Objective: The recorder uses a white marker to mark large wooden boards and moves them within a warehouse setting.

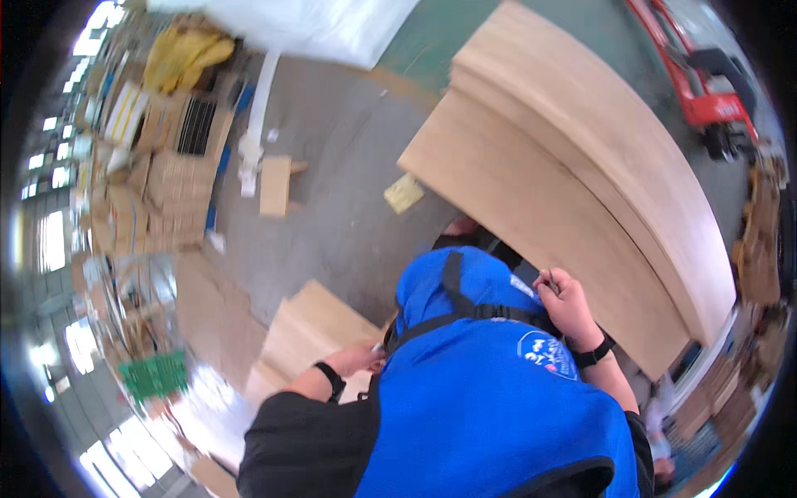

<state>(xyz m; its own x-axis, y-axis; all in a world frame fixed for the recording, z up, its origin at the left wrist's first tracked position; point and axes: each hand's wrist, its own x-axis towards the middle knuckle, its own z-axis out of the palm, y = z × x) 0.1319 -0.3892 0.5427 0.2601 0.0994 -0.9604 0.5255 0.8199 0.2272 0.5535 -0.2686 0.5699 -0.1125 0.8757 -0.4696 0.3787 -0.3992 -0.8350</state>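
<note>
My right hand (569, 300) is closed in front of my right side, beside a stack of long wooden panels (531, 178). A small dark tip shows between its thumb and finger, too little of it to name. My left hand (357, 358) hangs at my left hip, against the edge of my blue apron (490, 407). Its fingers are partly hidden by the apron, and whether they hold anything does not show. Pale wooden boards (311, 324) lie stacked just beyond that hand.
A small wooden stool (275, 187) and a yellowish scrap (403, 192) are on the grey floor. Flattened cardboard (174, 191) is piled at the left. A red pallet jack (714, 108) stands at the far right, and white plastic sheeting (307, 25) lies at the back.
</note>
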